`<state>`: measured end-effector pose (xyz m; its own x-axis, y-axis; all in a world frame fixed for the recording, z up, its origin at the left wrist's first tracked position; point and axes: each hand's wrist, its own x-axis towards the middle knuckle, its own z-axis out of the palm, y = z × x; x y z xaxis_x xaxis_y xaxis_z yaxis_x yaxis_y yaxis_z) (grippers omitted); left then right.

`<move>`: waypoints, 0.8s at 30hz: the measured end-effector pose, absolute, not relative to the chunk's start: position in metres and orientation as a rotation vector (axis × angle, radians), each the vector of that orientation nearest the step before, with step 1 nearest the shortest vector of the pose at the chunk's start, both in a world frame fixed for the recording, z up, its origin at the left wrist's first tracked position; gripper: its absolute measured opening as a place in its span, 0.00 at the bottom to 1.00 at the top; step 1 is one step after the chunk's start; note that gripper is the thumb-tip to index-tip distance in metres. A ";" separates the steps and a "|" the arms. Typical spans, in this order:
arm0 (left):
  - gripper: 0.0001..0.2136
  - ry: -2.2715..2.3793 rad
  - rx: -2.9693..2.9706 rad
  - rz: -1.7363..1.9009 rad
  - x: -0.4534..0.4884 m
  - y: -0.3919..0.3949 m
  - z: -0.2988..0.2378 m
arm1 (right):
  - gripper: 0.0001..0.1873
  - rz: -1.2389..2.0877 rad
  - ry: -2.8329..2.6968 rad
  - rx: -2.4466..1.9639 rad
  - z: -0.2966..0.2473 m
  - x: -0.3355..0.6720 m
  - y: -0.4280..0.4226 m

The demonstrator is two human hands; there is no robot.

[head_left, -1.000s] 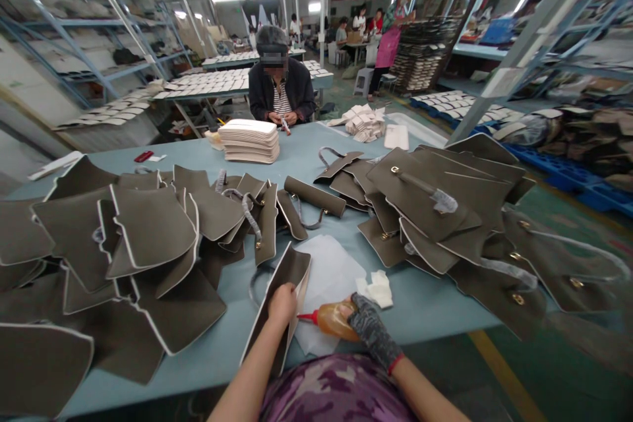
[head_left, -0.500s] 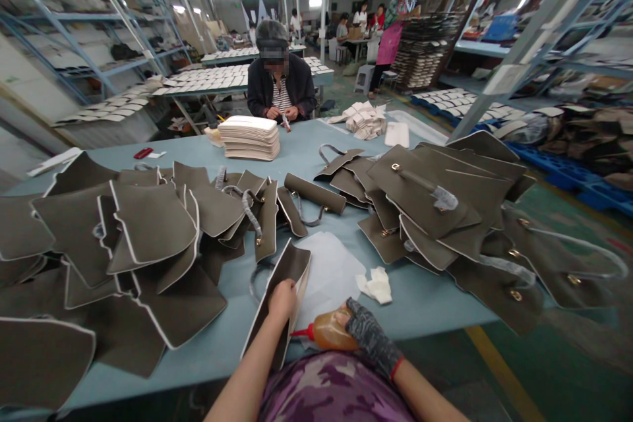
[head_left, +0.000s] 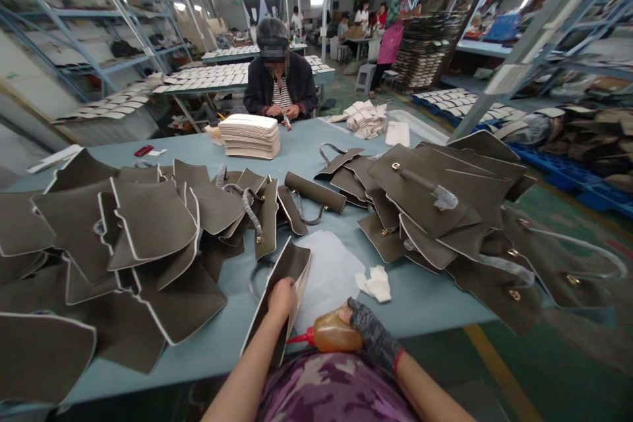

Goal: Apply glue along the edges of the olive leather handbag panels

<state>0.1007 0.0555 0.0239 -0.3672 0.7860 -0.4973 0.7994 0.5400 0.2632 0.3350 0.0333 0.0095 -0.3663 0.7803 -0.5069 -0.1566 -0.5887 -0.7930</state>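
Bare left hand [head_left: 281,295] gripping upright grey leather panel with white edging [head_left: 279,295], gloved right hand [head_left: 368,334] holding amber squeeze bottle with red nozzle [head_left: 330,337], nozzle pointing at panel's edge, over blue-grey worktable [head_left: 415,300].

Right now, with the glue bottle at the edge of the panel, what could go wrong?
1. The red nozzle of the squeeze bottle in the right hand could smear glue on the panel's face.
2. The left hand holds the panel upright; it may slip onto the plastic sheet.

Olive-grey panels [head_left: 153,221], white edging; amber bottle [head_left: 336,337], red nozzle; pale blue table [head_left: 306,151]; cream stack [head_left: 250,135].
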 end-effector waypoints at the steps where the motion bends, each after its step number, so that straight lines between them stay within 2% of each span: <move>1: 0.13 2.189 1.276 -0.016 0.100 0.056 0.025 | 0.20 2.053 -0.759 -1.223 0.008 0.338 0.035; 5: 0.12 2.129 1.291 0.053 0.097 0.055 0.026 | 0.22 2.231 -0.281 -1.130 -0.002 0.358 0.045; 10: 0.16 2.133 1.489 0.156 0.099 0.036 0.008 | 0.25 2.155 0.142 -0.668 -0.017 0.385 0.057; 14: 0.23 2.162 1.794 -0.016 0.103 0.018 -0.013 | 0.26 2.165 0.177 -0.688 -0.023 0.389 0.055; 19: 0.28 2.161 1.918 -0.164 0.106 0.019 -0.020 | 0.20 2.196 0.173 -0.754 -0.030 0.378 0.049; 22: 0.26 2.170 1.960 -0.075 0.108 0.018 -0.004 | 0.18 2.181 0.167 -0.777 -0.034 0.376 0.048; 24: 0.24 2.199 2.116 0.138 0.107 0.011 0.017 | 0.16 2.156 0.154 -0.766 -0.036 0.379 0.049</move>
<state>0.1074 0.0108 0.0169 -0.0384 0.9993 0.0002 0.9914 0.0380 0.1251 0.3786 0.0487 -0.0360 -0.4755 0.6683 -0.5721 -0.7427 -0.6535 -0.1461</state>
